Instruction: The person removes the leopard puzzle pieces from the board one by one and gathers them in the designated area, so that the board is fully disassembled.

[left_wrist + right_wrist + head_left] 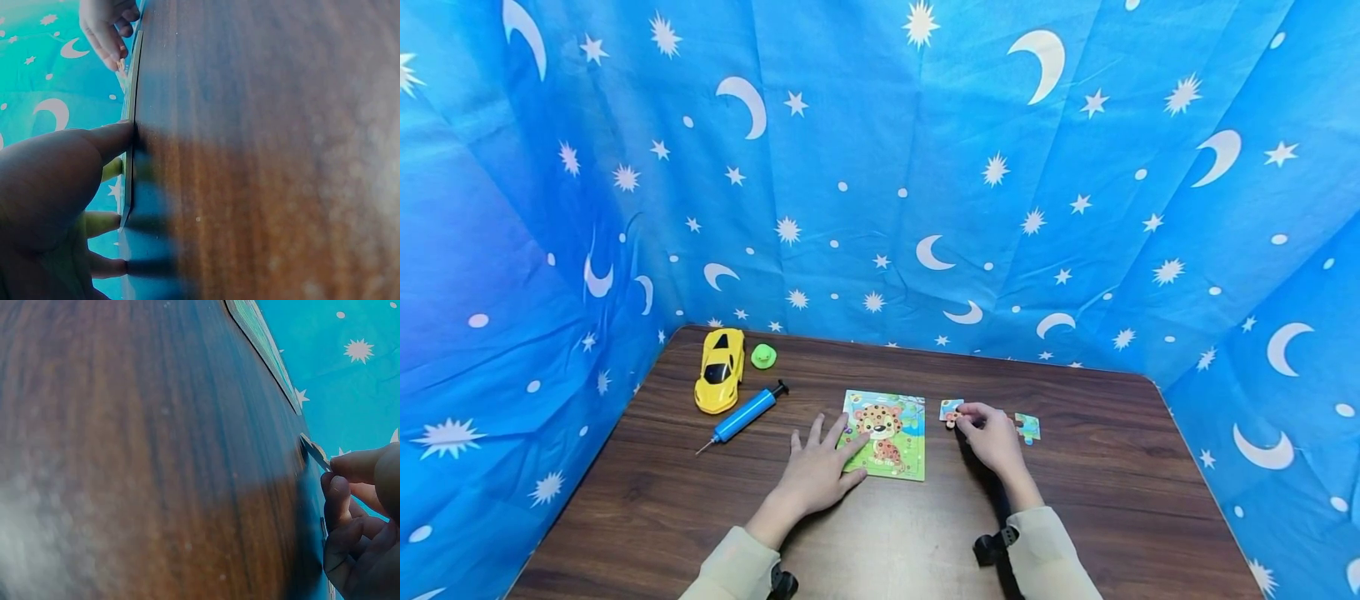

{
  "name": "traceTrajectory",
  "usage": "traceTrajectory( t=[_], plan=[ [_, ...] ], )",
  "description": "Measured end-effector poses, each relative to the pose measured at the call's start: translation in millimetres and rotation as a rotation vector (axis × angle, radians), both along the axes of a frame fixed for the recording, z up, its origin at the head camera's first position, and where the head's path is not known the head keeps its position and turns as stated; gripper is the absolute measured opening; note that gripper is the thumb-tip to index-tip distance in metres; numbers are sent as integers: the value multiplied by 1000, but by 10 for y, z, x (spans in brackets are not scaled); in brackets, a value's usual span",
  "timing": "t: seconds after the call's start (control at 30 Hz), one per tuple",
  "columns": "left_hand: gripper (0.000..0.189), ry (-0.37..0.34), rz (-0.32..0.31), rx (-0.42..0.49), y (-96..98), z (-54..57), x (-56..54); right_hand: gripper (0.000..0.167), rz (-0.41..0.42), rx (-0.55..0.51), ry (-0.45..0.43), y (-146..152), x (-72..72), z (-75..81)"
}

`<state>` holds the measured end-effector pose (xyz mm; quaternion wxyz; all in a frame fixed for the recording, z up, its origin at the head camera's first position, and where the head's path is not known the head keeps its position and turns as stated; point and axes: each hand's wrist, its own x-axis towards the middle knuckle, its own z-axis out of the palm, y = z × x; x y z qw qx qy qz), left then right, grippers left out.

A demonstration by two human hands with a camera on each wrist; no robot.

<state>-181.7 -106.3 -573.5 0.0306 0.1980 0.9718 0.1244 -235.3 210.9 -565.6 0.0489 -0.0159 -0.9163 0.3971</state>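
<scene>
A square jigsaw board (904, 462) with a spotted leopard picture lies on the table in the head view. My left hand (815, 475) rests with spread fingers on its left side, the thumb at the near edge. To the right of the board, my right hand (996, 442) pinches a jigsaw piece (951, 407) between thumb and fingers. In the right wrist view that piece (314, 452) is tilted, one end close over the table. A second jigsaw piece (1028, 427) lies just right of the right hand, partly covered by it.
A yellow toy car (720, 372), a small green toy duck (763, 357) and a blue hand pump (745, 417) with a thin needle lie at the back left of the brown wooden table (1112, 500). A blue cloth (880, 150) with moons and stars hangs behind and at both sides.
</scene>
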Motion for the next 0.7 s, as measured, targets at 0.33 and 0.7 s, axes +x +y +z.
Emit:
traceTrajectory(
  t=[0.33, 0.7],
  plan=[
    [59, 11, -2, 7, 3, 25, 15, 16, 4, 18, 4, 5, -8, -10],
    [59, 22, -3, 10, -2, 32, 19, 17, -33, -6, -4, -14, 24, 13]
  ],
)
